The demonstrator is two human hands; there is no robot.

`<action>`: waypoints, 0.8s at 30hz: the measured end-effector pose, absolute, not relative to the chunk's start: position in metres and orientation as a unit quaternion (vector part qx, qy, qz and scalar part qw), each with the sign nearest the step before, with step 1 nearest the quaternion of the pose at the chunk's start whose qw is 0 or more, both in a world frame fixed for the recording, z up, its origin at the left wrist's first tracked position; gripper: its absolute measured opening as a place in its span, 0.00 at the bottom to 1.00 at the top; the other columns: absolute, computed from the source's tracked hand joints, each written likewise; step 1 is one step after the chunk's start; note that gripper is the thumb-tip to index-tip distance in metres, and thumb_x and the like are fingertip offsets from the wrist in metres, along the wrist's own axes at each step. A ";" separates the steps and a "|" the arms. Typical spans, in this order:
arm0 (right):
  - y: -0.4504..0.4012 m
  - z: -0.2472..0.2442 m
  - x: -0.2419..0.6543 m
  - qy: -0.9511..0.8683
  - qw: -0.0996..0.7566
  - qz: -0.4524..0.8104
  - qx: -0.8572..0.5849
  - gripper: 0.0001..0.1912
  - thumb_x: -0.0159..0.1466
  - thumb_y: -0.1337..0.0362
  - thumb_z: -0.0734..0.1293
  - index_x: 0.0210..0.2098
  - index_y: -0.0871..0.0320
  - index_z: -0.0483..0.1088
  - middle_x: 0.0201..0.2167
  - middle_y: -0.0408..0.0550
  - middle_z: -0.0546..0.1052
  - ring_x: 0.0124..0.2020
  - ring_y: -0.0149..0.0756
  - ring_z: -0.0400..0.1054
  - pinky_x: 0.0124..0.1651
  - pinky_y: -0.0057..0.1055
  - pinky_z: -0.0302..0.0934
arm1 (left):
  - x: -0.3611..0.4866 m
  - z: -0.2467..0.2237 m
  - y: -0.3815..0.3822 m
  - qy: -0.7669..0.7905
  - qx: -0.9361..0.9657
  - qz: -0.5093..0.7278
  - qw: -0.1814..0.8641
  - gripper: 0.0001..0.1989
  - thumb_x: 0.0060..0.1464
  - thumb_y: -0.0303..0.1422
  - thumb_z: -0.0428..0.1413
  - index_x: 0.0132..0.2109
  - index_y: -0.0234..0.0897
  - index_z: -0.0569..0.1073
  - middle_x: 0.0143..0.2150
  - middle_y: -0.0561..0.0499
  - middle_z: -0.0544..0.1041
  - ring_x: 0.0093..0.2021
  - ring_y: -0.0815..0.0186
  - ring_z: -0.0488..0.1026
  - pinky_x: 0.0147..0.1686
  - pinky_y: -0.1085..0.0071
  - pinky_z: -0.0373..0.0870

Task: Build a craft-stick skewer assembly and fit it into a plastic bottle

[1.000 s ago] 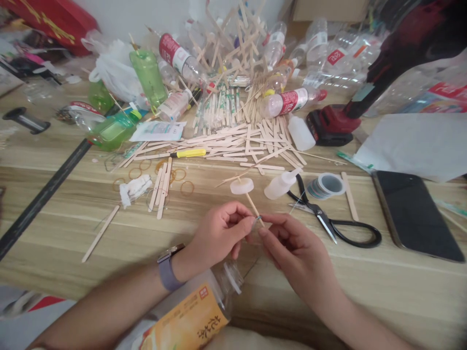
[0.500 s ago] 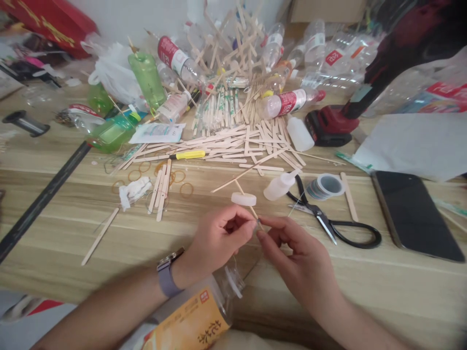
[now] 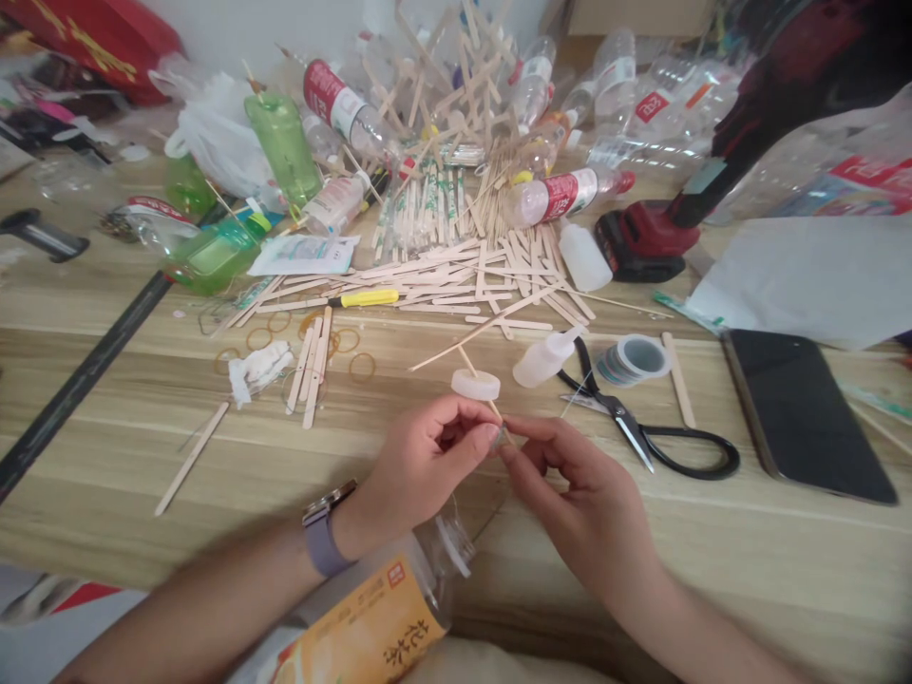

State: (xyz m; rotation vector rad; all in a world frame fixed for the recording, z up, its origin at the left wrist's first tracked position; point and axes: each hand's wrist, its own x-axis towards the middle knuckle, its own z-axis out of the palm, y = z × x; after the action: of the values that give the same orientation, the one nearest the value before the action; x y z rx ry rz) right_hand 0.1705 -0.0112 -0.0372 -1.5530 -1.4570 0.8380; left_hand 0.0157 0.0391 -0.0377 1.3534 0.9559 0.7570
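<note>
My left hand, with a watch on its wrist, pinches a thin wooden stick near its lower end. Pressed against the same end are the thumb and forefinger of my right hand; a small greyish bit shows between the fingertips, too small to name. A white bottle cap is threaded on this stick, just beyond my fingers. Across the stick's far end lies another thin stick, forming a T. Below my hands a clear plastic bottle with an orange label lies tilted, its open neck under my left hand.
A glue bottle, black-handled scissors, a tape roll and a phone lie to the right. Behind are piled craft sticks, a yellow-handled tool, plastic bottles and a cordless power tool. Rubber bands lie left.
The fingertips of both hands have drawn slightly closer together on the stick. The whole view has shifted a little; the other things stay in place.
</note>
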 end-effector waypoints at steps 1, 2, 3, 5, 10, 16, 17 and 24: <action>-0.011 -0.037 0.171 -0.579 0.415 0.332 -0.619 0.07 0.62 0.63 0.64 0.40 0.56 0.72 0.18 0.38 0.66 0.19 0.29 0.61 0.20 0.26 0.54 | 0.016 -0.038 0.039 0.418 0.588 0.326 0.611 0.06 0.59 0.35 0.55 0.40 0.38 0.74 0.34 0.53 0.76 0.29 0.72 0.69 0.28 0.77 0.66; -0.012 -0.037 0.170 -0.579 0.414 0.331 -0.619 0.07 0.62 0.63 0.64 0.40 0.56 0.72 0.18 0.38 0.66 0.19 0.29 0.61 0.20 0.26 0.53 | 0.015 -0.038 0.040 0.421 0.589 0.325 0.608 0.07 0.58 0.36 0.55 0.40 0.38 0.74 0.33 0.53 0.75 0.27 0.73 0.67 0.27 0.77 0.65; -0.012 -0.037 0.170 -0.579 0.414 0.331 -0.619 0.08 0.62 0.63 0.64 0.40 0.56 0.72 0.18 0.38 0.66 0.19 0.29 0.61 0.20 0.26 0.53 | 0.015 -0.038 0.040 0.424 0.592 0.325 0.604 0.07 0.58 0.36 0.56 0.39 0.37 0.75 0.32 0.54 0.75 0.25 0.74 0.66 0.25 0.77 0.64; -0.013 -0.038 0.170 -0.581 0.413 0.332 -0.617 0.08 0.63 0.63 0.64 0.40 0.56 0.72 0.18 0.38 0.66 0.19 0.29 0.61 0.20 0.26 0.53 | 0.014 -0.039 0.040 0.426 0.601 0.328 0.591 0.08 0.58 0.37 0.56 0.39 0.37 0.75 0.31 0.54 0.74 0.24 0.74 0.64 0.24 0.77 0.63; -0.015 -0.040 0.170 -0.599 0.408 0.319 -0.611 0.07 0.63 0.65 0.64 0.40 0.55 0.73 0.18 0.38 0.66 0.21 0.30 0.61 0.22 0.26 0.54 | 0.014 -0.041 0.038 0.423 0.636 0.337 0.550 0.06 0.58 0.35 0.56 0.39 0.39 0.75 0.31 0.54 0.74 0.29 0.72 0.68 0.30 0.76 0.65; -0.015 -0.042 0.170 -0.612 0.419 0.302 -0.599 0.08 0.62 0.67 0.65 0.41 0.55 0.73 0.18 0.37 0.68 0.21 0.29 0.62 0.23 0.25 0.55 | 0.015 -0.044 0.036 0.421 0.609 0.347 0.576 0.04 0.57 0.34 0.57 0.39 0.39 0.73 0.32 0.55 0.73 0.31 0.72 0.68 0.31 0.77 0.65; -0.015 -0.042 0.170 -0.612 0.422 0.301 -0.597 0.08 0.62 0.67 0.65 0.41 0.55 0.73 0.18 0.37 0.68 0.21 0.29 0.62 0.23 0.25 0.56 | 0.015 -0.043 0.036 0.420 0.601 0.349 0.583 0.04 0.57 0.33 0.57 0.38 0.39 0.73 0.31 0.55 0.73 0.30 0.73 0.68 0.30 0.77 0.65; -0.016 -0.045 0.169 -0.627 0.445 0.279 -0.576 0.09 0.62 0.69 0.65 0.42 0.54 0.72 0.21 0.37 0.69 0.21 0.28 0.63 0.23 0.25 0.57 | 0.020 -0.036 0.038 0.419 0.476 0.339 0.694 0.10 0.51 0.34 0.61 0.33 0.36 0.67 0.27 0.58 0.69 0.21 0.77 0.63 0.19 0.81 0.62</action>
State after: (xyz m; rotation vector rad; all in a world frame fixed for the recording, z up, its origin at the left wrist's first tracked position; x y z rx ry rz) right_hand 0.1690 -0.0156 -0.0448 -1.4282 -1.5532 0.6912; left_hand 0.0198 0.0383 -0.0363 1.0636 0.9362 0.7569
